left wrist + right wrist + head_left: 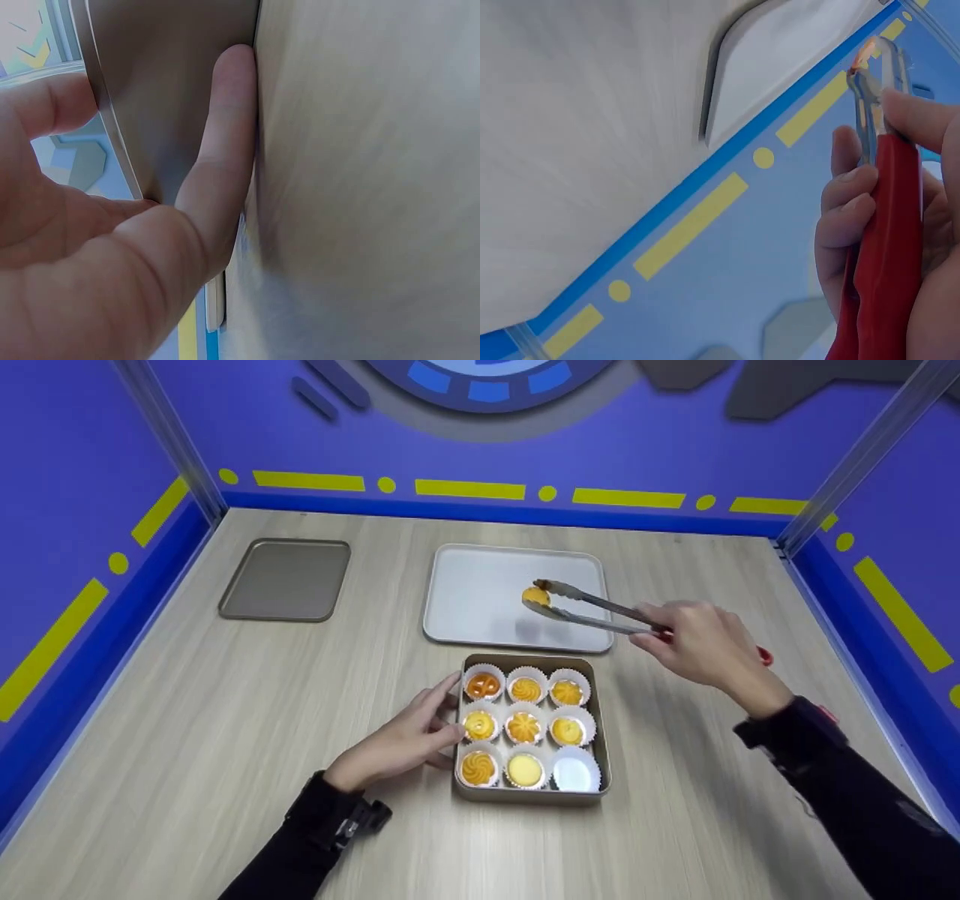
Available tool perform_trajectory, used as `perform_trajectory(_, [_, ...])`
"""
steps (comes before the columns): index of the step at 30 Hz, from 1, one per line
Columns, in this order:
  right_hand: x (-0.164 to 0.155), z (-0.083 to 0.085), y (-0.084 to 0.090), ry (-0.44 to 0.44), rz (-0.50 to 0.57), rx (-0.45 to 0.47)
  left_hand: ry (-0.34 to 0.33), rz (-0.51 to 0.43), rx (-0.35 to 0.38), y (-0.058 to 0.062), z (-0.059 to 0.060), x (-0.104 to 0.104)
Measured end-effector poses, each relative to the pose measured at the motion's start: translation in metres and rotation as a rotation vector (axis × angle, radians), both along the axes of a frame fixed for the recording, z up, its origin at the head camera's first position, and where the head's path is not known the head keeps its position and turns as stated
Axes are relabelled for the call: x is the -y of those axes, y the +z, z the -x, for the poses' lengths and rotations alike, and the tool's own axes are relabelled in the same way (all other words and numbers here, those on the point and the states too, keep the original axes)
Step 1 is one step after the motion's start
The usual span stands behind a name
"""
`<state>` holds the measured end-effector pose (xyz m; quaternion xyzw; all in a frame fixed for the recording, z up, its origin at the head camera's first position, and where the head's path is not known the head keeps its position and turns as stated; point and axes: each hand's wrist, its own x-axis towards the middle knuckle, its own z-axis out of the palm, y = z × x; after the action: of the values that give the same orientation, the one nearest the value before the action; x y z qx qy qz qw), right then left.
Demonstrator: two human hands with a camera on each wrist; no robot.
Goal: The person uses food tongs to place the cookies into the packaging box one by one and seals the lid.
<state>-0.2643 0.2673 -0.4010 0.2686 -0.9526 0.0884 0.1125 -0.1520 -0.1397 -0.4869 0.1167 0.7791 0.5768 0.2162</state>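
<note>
My right hand holds red-handled metal tongs. Their tips grip a small golden cookie, which overlaps the white tray in the head view. In the right wrist view, my fingers curl round the red handles. My left hand rests against the left side of a square metal tin, the thumb at its rim and a straight finger along the outer wall. Inside are paper cups in three rows of three. Most hold yellow or orange cookies; the front right paper cup is bare.
A flat square metal lid lies at the back left of the wooden table. The white tray is right behind the tin. Blue panels wall in the table at the back and both sides.
</note>
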Motion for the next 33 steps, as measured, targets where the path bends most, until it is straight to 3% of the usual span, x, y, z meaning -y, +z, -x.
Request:
perform_trajectory(6, [-0.029,-0.028,0.005,0.113,0.036,-0.029,0.002,-0.037,0.03,0.0,0.0,-0.001])
perform_trajectory(14, [-0.057,-0.049,0.01,0.334,0.047,0.05,-0.003,0.014,-0.01,0.001,0.001,0.0])
perform_trajectory(18, [-0.063,-0.057,0.019,0.401,0.015,0.067,-0.004,0.025,-0.021,0.001,0.0,0.0])
perform_trajectory(22, [-0.066,-0.065,0.029,0.433,-0.035,0.072,-0.005,0.054,-0.043,0.001,0.0,0.0])
perform_trajectory(28, [-0.061,-0.076,0.044,0.444,-0.15,0.106,-0.002,-0.033,0.023,0.0,0.0,0.0])
perform_trajectory(33, [-0.05,-0.084,0.057,0.414,-0.249,0.161,0.004,-0.043,0.03,-0.001,0.0,0.0])
